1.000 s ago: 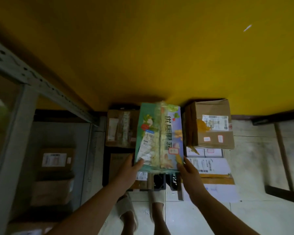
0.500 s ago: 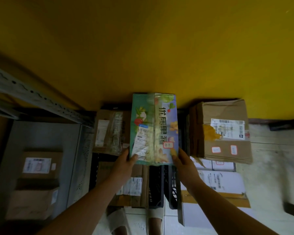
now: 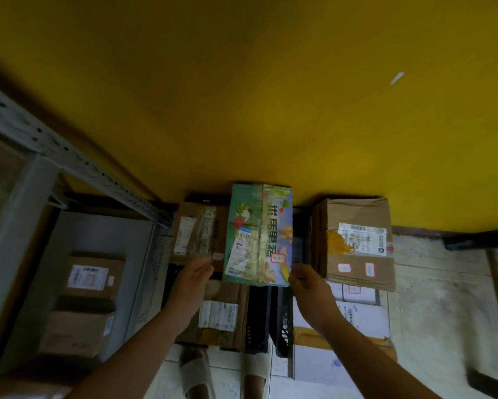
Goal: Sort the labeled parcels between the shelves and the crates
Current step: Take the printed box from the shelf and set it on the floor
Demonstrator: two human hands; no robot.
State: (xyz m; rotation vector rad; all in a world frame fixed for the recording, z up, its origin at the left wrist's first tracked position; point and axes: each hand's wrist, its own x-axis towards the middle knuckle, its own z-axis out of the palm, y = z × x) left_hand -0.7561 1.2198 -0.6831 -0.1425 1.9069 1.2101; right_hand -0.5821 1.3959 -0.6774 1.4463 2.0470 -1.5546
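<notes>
Your left hand (image 3: 194, 276) has come off the printed box (image 3: 259, 234). Half a second ago it held the lower left corner; now it hangs just beside that corner, fingers loose and holding nothing. Your right hand (image 3: 309, 286) is still at the lower right corner with its fingers curled, but the blur hides whether it pinches the edge or only touches it.

The box lies in the middle of the frame, long axis running up the picture, with its far end at the foot of the yellow wall (image 3: 270, 110). It sits between a brown parcel (image 3: 198, 231) on its left and a large carton (image 3: 357, 240) on its right, above the black crates (image 3: 270, 318).

You look to be setting it down. Before the right hand leaves, check that the box rests flat and is not perched on a crate rim. Nudge it square to its neighbours and keep the label face up so that it can be read.

It is a taped cardboard box in teal and lilac, printed with fruit and large characters. A white shipping label (image 3: 240, 246) sits on its left half and a small red-edged sticker (image 3: 278, 258) near the lower right.
</notes>
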